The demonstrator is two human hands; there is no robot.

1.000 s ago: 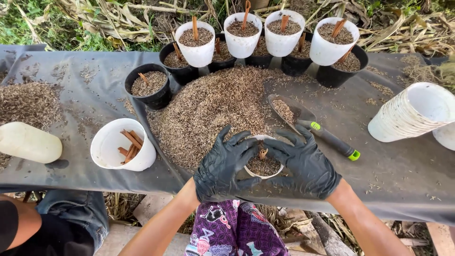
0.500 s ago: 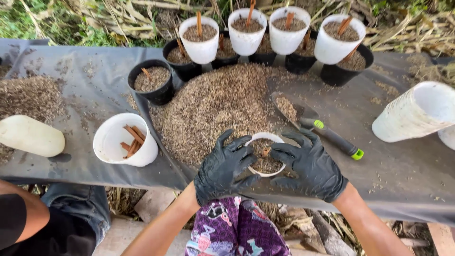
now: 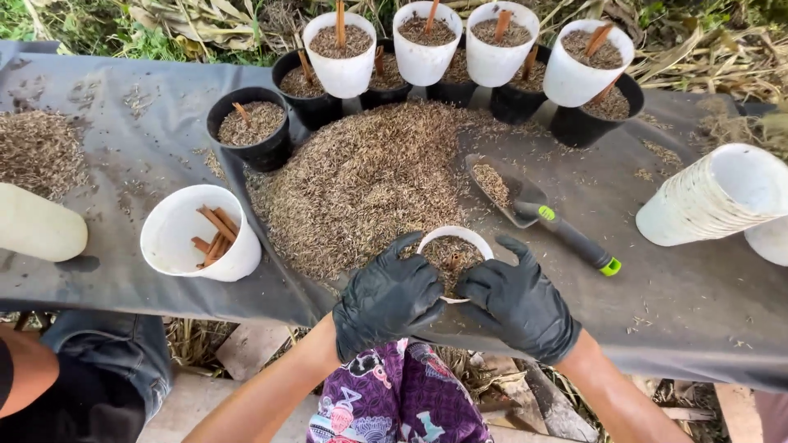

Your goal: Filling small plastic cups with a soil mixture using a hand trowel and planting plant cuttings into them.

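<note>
A small white cup of brown husks sat at the near edge of the table, at the foot of the big husk pile. The left hand and right hand, both in black gloves, cupped it from either side, fingers curled against its rim. A trowel lay just right; a white cup of sticks stood left.

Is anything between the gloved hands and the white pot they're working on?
Nothing visible: the left hand and right hand both grip the white pot directly, one on each side.
</note>
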